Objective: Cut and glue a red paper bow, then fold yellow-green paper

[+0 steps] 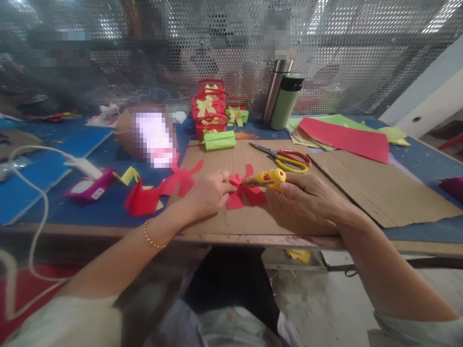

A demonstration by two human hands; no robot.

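My right hand (311,195) is wrapped round a small yellow glue gun (265,178). The gun's tip points left at the middle of a red paper bow cutout (236,198), which lies on a brown cardboard sheet (260,219). With curled fingers, my left hand (210,193) pinches the left edge of this cutout; its fingertips are partly hidden. Just left of that hand, another red paper cutout (184,179) lies at the cardboard's edge. A folded red paper piece (142,200) sits farther left.
Scissors (292,160) with red and yellow handles lie behind my hands. Finished red paper bags (210,108) and a green one (220,140) stand at the back. A green bottle (287,102) is beside them. Coloured sheets (343,140) lie right; a white cable (45,202) runs left.
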